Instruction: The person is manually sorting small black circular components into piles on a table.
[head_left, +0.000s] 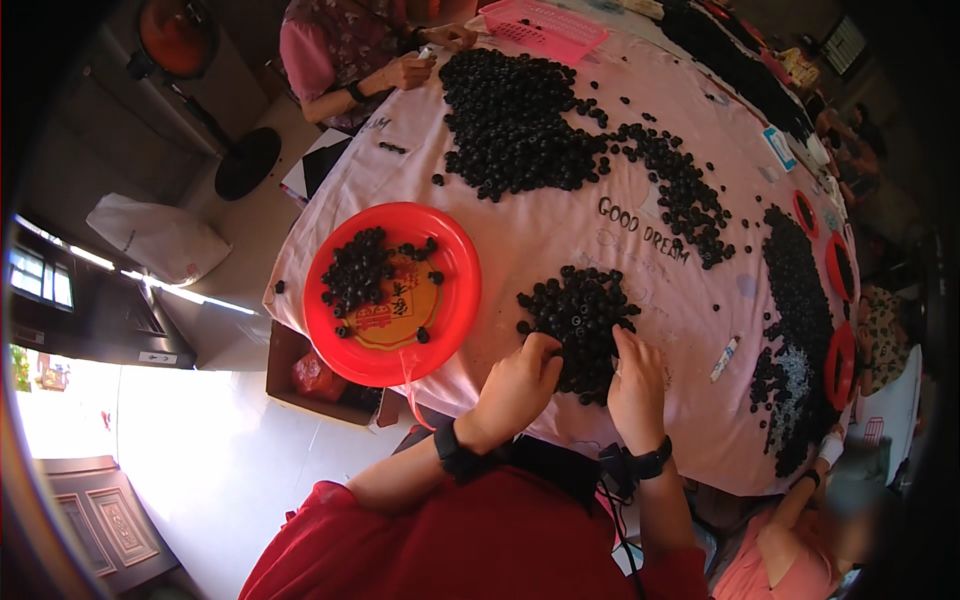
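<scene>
- The near pile of small black ringed pieces (582,322) lies on the cloth-covered worktop (400,170), right of the red plate (464,290) and between the person's hands.
- Left hand (517,385): its grip is curled nearly closed at the pile's near-left edge; whether a piece is pinched there, I cannot tell.
- Right hand (637,383): its grip is loosely bent against the pile's right side; the fingertips are partly hidden, so I cannot tell if it has hold of anything.
- Loose pieces could roll away if either hand pushes too hard, since they appear round and nothing walls them in.
- The plate sits at the worktop's near-left edge (its rim seems to reach over), so a knock from the left forearm could tip it and spill its cluster of pieces (358,268).
- The large far pile (515,125) looks alike, so strays from the two might mix unnoticed.
</scene>
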